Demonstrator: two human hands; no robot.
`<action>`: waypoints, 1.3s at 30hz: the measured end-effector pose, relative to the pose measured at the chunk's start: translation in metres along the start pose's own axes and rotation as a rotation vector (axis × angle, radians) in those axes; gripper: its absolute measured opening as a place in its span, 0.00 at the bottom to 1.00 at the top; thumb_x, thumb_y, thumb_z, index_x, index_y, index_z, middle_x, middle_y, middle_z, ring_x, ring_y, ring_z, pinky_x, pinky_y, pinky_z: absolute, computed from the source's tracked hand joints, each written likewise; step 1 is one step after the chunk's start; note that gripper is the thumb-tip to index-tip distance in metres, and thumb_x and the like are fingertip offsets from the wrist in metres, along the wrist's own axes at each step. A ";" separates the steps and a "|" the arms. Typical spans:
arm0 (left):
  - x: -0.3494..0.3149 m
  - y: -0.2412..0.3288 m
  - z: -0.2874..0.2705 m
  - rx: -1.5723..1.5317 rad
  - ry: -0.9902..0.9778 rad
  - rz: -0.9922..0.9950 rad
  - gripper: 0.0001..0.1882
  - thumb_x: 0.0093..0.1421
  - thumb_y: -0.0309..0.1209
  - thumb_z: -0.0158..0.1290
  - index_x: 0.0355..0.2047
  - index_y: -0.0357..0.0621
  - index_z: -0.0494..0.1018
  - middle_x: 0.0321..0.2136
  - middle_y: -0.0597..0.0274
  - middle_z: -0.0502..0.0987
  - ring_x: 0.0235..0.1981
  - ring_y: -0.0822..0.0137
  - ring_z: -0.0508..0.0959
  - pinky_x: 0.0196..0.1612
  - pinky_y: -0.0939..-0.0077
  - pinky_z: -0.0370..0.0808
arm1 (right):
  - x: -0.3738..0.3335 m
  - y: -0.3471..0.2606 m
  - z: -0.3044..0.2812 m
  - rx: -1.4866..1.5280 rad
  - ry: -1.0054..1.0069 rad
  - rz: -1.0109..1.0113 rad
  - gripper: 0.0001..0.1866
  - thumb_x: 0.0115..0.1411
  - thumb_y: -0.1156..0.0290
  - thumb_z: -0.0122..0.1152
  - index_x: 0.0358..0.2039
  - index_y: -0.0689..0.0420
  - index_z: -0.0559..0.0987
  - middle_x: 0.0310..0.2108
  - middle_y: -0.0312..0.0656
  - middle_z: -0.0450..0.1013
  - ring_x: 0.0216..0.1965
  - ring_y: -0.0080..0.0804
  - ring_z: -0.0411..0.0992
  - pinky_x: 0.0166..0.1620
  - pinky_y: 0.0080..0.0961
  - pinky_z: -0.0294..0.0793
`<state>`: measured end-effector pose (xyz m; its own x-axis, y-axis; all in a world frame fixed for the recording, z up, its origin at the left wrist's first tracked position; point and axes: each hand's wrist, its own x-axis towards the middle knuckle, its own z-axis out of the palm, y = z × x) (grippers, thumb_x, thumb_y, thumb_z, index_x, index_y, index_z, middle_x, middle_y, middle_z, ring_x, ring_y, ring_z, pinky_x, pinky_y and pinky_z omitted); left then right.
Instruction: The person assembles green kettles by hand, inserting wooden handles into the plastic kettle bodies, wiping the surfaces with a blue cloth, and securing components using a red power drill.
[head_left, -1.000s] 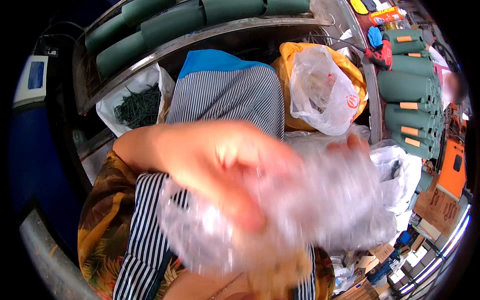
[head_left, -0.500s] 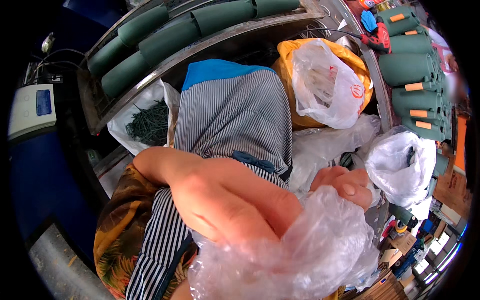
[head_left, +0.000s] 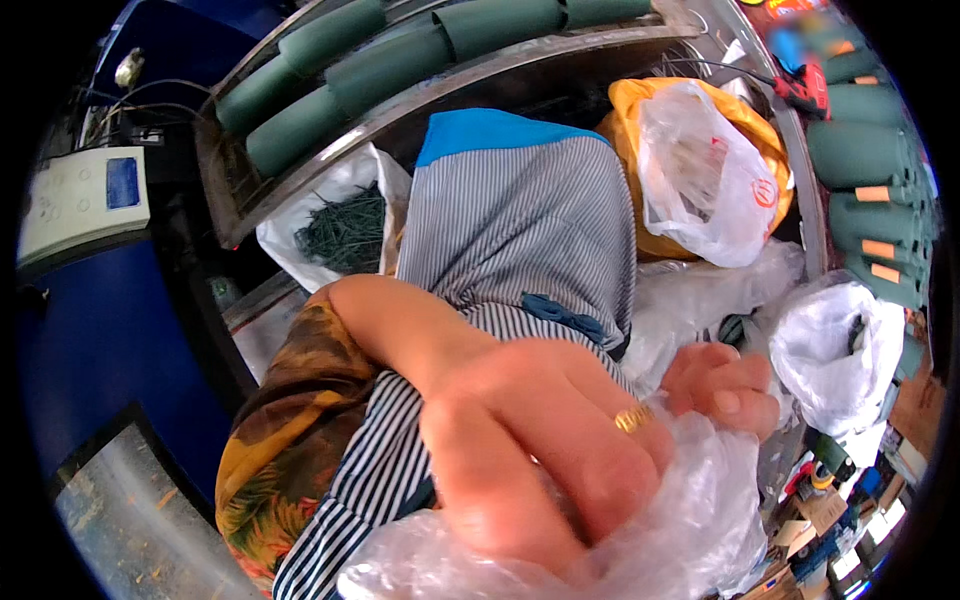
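Note:
A crumpled clear plastic bag (head_left: 690, 510) lies in front of me at the bottom of the view. My left hand (head_left: 550, 430), with a gold ring on one finger, reaches across from the left. Its fingers bend down into the bag's folds, and the plastic hides the fingertips. My right hand (head_left: 720, 385) is at the bag's upper right edge, fingers curled closed on the plastic. Under my arm spreads a striped apron (head_left: 520, 220) with a blue hem, over my lap.
Beyond my lap stands a metal trough (head_left: 350, 125) with dark green tubes (head_left: 390, 65). A white bag of thin green sticks (head_left: 345, 230) is left. On the right are a yellow bag (head_left: 625, 110), a white bag (head_left: 835, 350), a red power tool (head_left: 805, 90) and more green rolls.
The whole view has shifted rightward. My left hand has turned and its knuckles and ring now show above the plastic. My right hand stays at the bag's edge.

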<state>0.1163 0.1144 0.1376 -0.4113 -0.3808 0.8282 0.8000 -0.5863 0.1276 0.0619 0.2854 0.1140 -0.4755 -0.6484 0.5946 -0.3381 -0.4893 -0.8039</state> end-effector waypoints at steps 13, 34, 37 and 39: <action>-0.007 0.026 0.017 0.015 -0.039 -0.182 0.10 0.66 0.30 0.43 0.32 0.35 0.68 0.23 0.52 0.68 0.20 0.55 0.68 0.22 0.64 0.64 | 0.002 -0.001 0.030 -0.021 0.139 -0.041 0.15 0.49 0.76 0.65 0.37 0.62 0.74 0.28 0.45 0.70 0.19 0.31 0.67 0.20 0.25 0.66; 0.020 0.041 0.042 -0.058 -0.224 -0.265 0.02 0.61 0.26 0.50 0.31 0.46 0.72 0.29 0.53 0.76 0.23 0.59 0.74 0.22 0.70 0.73 | -0.009 -0.049 0.052 -0.188 0.276 -0.040 0.15 0.55 0.69 0.62 0.40 0.64 0.76 0.30 0.47 0.71 0.21 0.35 0.69 0.23 0.30 0.67; 0.014 0.037 0.050 -0.083 -0.063 -0.166 0.03 0.60 0.26 0.49 0.30 0.41 0.72 0.27 0.52 0.75 0.20 0.60 0.72 0.20 0.71 0.70 | -0.009 -0.047 0.045 -0.191 0.249 -0.045 0.16 0.55 0.69 0.62 0.41 0.64 0.76 0.29 0.46 0.71 0.21 0.35 0.69 0.24 0.30 0.68; 0.024 0.024 0.038 -0.090 -0.138 -0.112 0.06 0.59 0.25 0.48 0.28 0.34 0.72 0.25 0.51 0.73 0.18 0.62 0.70 0.18 0.73 0.66 | -0.006 -0.041 0.042 -0.180 0.239 -0.039 0.16 0.54 0.68 0.63 0.41 0.65 0.76 0.29 0.46 0.71 0.22 0.35 0.70 0.24 0.30 0.68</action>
<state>0.1422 0.1181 0.1808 -0.4265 -0.2120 0.8793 0.7082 -0.6830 0.1788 0.1131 0.2846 0.1438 -0.6300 -0.4647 0.6222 -0.4884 -0.3859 -0.7827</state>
